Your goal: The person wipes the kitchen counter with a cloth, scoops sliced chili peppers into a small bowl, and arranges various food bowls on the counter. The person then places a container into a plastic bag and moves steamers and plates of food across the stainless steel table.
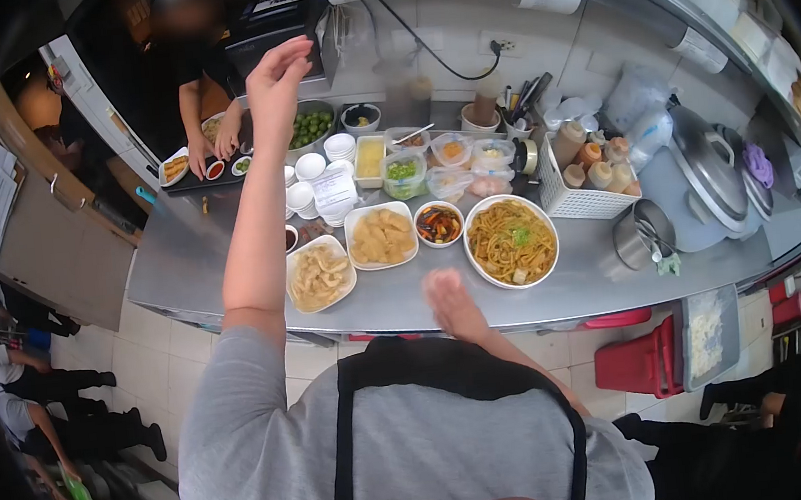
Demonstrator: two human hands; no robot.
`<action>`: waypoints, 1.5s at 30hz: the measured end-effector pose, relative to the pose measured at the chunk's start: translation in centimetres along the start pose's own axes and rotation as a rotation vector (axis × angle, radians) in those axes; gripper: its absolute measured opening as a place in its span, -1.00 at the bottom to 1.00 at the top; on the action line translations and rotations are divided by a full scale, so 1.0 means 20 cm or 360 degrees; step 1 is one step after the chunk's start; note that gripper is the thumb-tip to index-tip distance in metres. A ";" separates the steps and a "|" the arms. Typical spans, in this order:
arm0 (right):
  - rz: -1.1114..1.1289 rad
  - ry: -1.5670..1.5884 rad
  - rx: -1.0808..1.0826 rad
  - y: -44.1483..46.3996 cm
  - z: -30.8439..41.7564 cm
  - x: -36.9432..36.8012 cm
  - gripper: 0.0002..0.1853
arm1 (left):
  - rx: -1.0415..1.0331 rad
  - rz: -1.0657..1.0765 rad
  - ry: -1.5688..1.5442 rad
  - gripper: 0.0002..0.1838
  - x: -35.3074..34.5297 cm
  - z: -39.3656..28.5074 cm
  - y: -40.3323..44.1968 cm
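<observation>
My left hand [277,85] is raised high over the back of the counter, in front of a black machine [273,42]. Its fingers are stretched to the right with the thumb apart, and nothing shows in them. Smeared by motion, my right hand [451,303] is over the counter's front edge, its fingers unclear. Nearest to it are a large bowl of noodles [512,240] with green garnish and a small bowl of dark sauce with red bits [438,224]. Left of these sit two white dishes of dumplings [381,236] [320,274].
Tubs of chopped toppings [404,173], stacked white sauce cups [301,198] and a bowl of green citrus [311,127] line the back. A basket of squeeze bottles [589,172] stands right, near a metal pot [643,229]. At upper left, a co-worker's hands [211,150] touch small dishes on a dark tray.
</observation>
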State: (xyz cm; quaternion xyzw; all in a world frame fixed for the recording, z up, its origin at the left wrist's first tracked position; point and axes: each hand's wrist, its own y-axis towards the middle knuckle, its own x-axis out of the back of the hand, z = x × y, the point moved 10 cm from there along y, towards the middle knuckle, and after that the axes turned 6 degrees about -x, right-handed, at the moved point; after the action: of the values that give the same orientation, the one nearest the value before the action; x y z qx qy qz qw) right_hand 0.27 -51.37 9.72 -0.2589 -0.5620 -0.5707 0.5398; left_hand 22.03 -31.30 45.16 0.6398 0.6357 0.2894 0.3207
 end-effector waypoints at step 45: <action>-0.0441 0.1137 -0.1358 -0.62 -1.20 0.56 -0.68 | 0.1495 0.0382 0.0284 -0.76 0.12 0.69 -1.29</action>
State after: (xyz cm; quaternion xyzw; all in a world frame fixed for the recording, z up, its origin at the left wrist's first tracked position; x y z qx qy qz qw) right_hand -6.65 -79.84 9.59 -0.1689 -0.0935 -0.8644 0.4642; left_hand 16.58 -29.88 16.40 0.7567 0.6442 0.0602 -0.0938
